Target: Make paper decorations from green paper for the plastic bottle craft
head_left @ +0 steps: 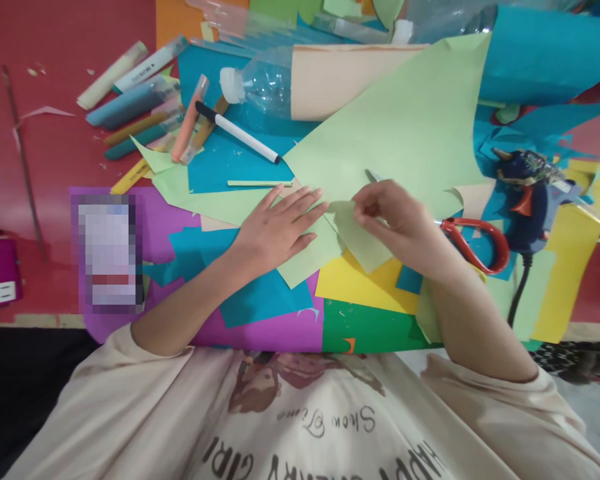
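Printed shirt [305,427] beside paper-strewn red table [55,157]; left hand [277,230] flat, grip released; right hand [397,220] pinching green paper [367,243]

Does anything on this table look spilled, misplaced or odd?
Nothing looks spilled, but the glue gun at the right lies amid loose paper, including blue scraps; that seems a poor resting place if it is hot, which cannot be told. The phone at the left is pixelated.

Upside-down script "Show Time" on the cream shirt [325,453], "HAPPY" and "GIRL" there too, white marker's [153,63] print unreadable
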Demonstrator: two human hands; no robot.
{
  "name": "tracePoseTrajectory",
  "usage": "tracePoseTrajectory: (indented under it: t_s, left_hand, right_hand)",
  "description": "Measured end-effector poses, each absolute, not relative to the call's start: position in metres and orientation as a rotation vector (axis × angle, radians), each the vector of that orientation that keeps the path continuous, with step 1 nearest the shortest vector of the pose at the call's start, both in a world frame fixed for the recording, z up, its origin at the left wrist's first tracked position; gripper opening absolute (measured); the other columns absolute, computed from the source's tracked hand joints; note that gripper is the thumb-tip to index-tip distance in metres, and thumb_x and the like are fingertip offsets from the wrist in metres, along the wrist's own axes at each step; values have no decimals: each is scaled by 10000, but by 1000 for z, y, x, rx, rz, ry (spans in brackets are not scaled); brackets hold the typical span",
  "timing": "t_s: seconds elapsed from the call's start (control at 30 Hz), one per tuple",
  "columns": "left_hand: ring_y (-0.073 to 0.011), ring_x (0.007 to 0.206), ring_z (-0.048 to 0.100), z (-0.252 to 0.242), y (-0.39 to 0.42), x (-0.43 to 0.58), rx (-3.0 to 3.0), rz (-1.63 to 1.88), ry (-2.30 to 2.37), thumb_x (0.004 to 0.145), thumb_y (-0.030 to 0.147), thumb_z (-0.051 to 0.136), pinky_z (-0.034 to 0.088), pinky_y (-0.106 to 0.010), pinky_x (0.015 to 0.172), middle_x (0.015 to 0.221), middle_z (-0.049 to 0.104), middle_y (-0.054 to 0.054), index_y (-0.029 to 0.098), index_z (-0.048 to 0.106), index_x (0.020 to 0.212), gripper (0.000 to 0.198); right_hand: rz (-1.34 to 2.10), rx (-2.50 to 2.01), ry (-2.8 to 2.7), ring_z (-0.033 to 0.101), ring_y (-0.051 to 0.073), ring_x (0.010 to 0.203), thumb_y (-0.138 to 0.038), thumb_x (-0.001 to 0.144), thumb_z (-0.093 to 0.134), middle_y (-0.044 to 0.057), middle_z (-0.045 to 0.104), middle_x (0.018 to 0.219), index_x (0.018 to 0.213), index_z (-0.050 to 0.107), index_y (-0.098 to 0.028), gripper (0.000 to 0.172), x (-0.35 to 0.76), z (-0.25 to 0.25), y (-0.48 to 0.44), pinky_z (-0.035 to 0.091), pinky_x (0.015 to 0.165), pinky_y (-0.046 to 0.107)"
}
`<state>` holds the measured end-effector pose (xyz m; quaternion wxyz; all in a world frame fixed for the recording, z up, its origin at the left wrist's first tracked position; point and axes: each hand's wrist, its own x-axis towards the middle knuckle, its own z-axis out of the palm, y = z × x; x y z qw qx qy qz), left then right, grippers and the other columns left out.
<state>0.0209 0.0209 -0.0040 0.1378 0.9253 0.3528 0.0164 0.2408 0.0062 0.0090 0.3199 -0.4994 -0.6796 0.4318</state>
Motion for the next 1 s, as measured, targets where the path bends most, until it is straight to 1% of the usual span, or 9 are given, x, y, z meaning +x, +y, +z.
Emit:
tracePoseTrajectory:
  t_s: [0.13,0.2,0.27,0.33,0.5,0.63,0.77,0.87,1.0]
  left_hand:
    - [-242,1347,405,-4,25,15,2592,173,1021,956,329,389,323,-442,1115,1430,468,-118,163,444,1363,442]
    - [-262,1288,465,-2,28,12,2546,247,1109,943,326,416,384,-436,1059,1361,529,-135,154,494,1315,417]
    - [-287,1222,513,1,30,10,2523,288,1203,926,319,444,414,-452,1012,1287,576,-147,143,534,1268,396]
    - [-306,1200,521,3,31,9,2535,287,1229,908,301,474,420,-472,988,1273,579,-152,146,550,1251,384]
    - [-289,1315,436,4,28,13,2624,206,1034,924,172,395,396,-468,1009,1374,523,-131,193,523,1297,395]
    - [-268,1334,429,4,26,15,2617,179,1053,933,162,369,395,-445,1009,1388,519,-121,199,522,1303,402]
    - [-264,1335,433,4,26,15,2639,174,1053,936,169,371,399,-439,998,1389,518,-119,192,517,1304,397]
    - [-267,1334,434,4,27,15,2648,176,1046,939,170,361,403,-438,988,1389,518,-124,182,514,1304,396]
    - [-268,1333,432,3,27,14,2642,166,1034,939,182,364,393,-440,1002,1395,510,-130,172,508,1304,392]
  right_hand:
    - [1068,-1319,-1421,542,113,652,-270,826,611,-29,536,750,911,505,-274,136,243,11,10,482,615,281]
    - [1021,-1339,-1355,533,108,602,-270,806,641,-36,544,724,896,509,-272,160,242,12,10,473,579,277]
    - [973,-1388,-1381,511,105,539,-263,824,620,-38,533,666,882,528,-256,109,241,13,9,449,527,273]
    - [918,-1421,-1561,504,107,519,-256,862,560,-25,536,641,867,573,-234,25,239,15,7,441,515,277]
    - [695,-1246,-2276,577,183,729,-216,906,433,66,611,807,1016,667,-215,258,236,7,1,487,662,343]
    - [543,-1174,-2472,554,203,753,-157,887,400,99,609,853,1062,675,-194,329,236,0,1,486,687,357]
    - [526,-1128,-2495,547,201,723,-147,872,412,100,616,843,990,690,-185,305,237,1,2,479,660,351]
    - [616,-1141,-2442,569,201,750,-135,859,414,95,631,856,916,674,-190,272,237,4,3,486,685,358]
    - [826,-1226,-2189,571,160,708,-157,826,491,59,615,805,810,591,-190,107,235,6,4,494,654,309]
